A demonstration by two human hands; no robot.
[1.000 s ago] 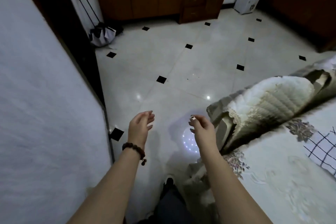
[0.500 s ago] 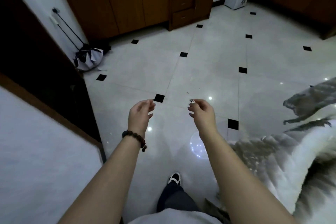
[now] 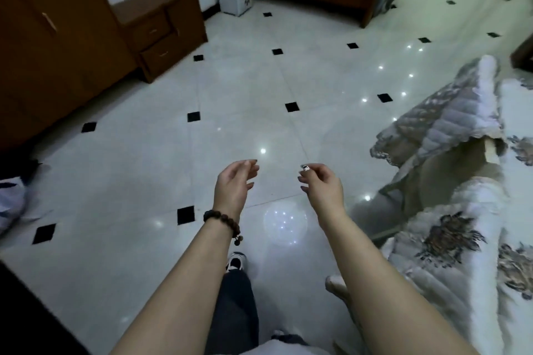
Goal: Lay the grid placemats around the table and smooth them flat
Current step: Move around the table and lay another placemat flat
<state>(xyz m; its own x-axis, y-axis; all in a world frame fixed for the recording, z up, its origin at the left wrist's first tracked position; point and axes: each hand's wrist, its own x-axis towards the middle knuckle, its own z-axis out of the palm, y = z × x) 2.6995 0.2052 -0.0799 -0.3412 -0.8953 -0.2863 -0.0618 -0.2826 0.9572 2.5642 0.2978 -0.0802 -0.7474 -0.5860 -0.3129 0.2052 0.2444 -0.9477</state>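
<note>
Placemats were nowhere I could see; I looked down on glossy white floor tiles (image 3: 150,170). My left hand (image 3: 233,187), with a dark bead bracelet (image 3: 222,222), hung loosely curled, holding nothing. My right hand (image 3: 323,187) did likewise. A quilted floral table cover (image 3: 450,239) lay rightmost.

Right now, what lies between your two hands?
Nothing held or stretched: in the head view, only bare glossy floor tile shows between the left hand and the right hand. No placemat is in sight.
</note>
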